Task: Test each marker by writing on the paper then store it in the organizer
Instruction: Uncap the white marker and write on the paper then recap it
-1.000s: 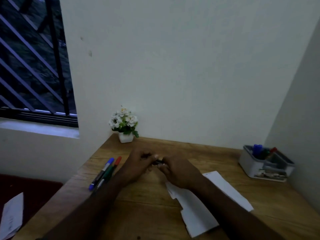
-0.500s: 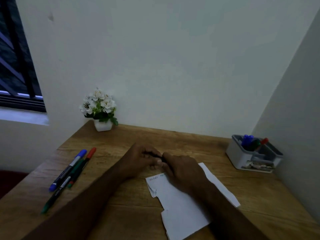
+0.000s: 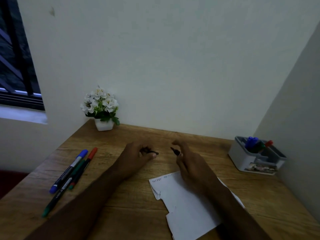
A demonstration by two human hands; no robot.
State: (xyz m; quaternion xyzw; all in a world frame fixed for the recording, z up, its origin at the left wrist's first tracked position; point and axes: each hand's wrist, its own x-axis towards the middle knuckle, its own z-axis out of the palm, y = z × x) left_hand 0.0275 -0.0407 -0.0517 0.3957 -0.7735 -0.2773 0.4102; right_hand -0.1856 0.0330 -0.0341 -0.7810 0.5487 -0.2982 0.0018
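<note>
My right hand (image 3: 189, 161) grips a dark marker (image 3: 175, 151) with its bare tip pointing up and left, just above the top edge of the white paper (image 3: 187, 203). My left hand (image 3: 136, 156) holds the marker's dark cap (image 3: 153, 152) in curled fingers, a short gap left of the tip. The paper lies under my right forearm and carries a line of small letters near its top. Several more markers lie at the left: a blue one (image 3: 69, 170), a red one (image 3: 86, 163) and a green one (image 3: 57, 196). The grey organizer (image 3: 256, 158) stands at the right and holds several markers.
A small white pot of white flowers (image 3: 102, 110) stands at the desk's back left corner. The wooden desk (image 3: 138, 213) is bounded by a wall behind and another on the right. A barred window is at the far left.
My hands were together on the marker; now they have drawn apart, the cap in the left and the uncapped marker in the right. The view has shifted right and down.
</note>
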